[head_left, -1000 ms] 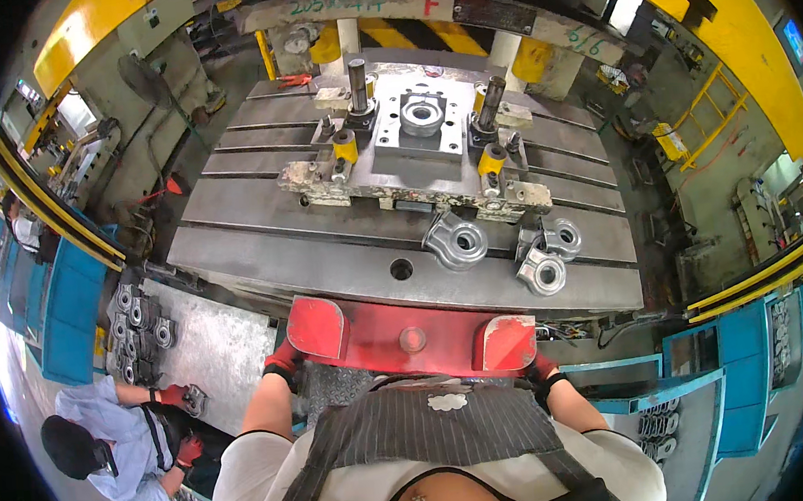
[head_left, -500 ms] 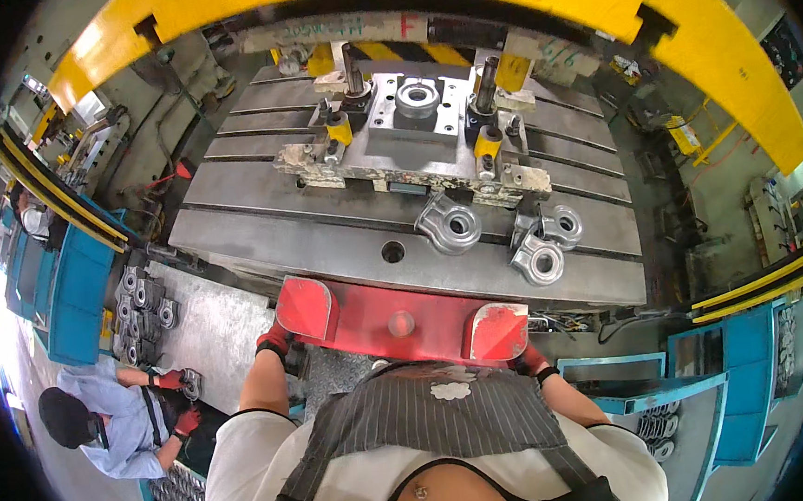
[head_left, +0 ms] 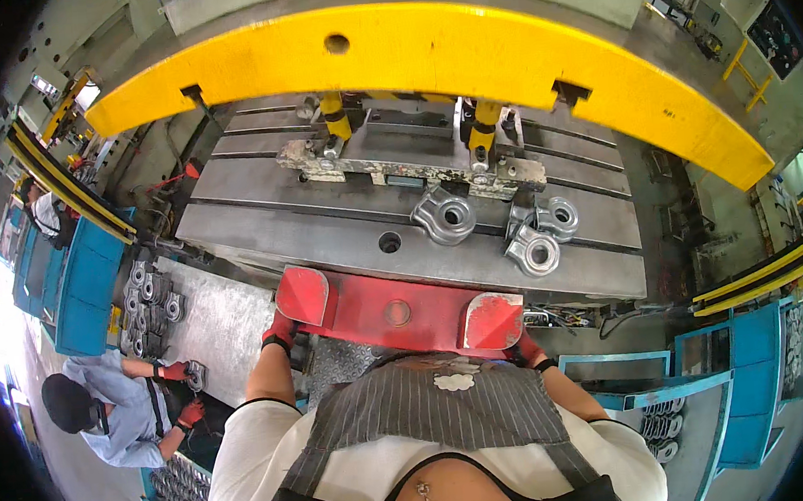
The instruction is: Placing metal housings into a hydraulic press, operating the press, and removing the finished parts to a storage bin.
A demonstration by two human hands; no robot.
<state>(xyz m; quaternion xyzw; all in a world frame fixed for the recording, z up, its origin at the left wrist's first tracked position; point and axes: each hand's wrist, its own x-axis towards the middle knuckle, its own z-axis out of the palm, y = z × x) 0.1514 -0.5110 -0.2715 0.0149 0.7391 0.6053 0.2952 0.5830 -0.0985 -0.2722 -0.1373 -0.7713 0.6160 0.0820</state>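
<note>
My left hand (head_left: pixel 279 330), in a red glove, is at the left end of a red two-hand control console (head_left: pixel 383 312), beside its left red guard (head_left: pixel 304 295). At the other end my right hand (head_left: pixel 525 347), also red-gloved, is beside the right guard (head_left: pixel 494 322). The guards and console hide the fingers of both hands. Past the console, a yellow-edged press ram (head_left: pixel 425 49) hangs low over the die (head_left: pixel 414 168) and covers most of it. Nearer on the slotted press bed (head_left: pixel 307 224) lie a silver ring-shaped metal part (head_left: pixel 444 216) and two similar metal parts (head_left: pixel 534 249).
At left, a co-worker (head_left: pixel 119 410) in red gloves holds a metal part by a grey table (head_left: pixel 206 325) bearing several piled parts (head_left: pixel 147 305). Yellow-black guard posts (head_left: pixel 71 185) flank the press. Blue racks (head_left: pixel 755 384) stand at right.
The yellow ram has come down and now covers the die and the ring part on it. My hands stay at the console ends.
</note>
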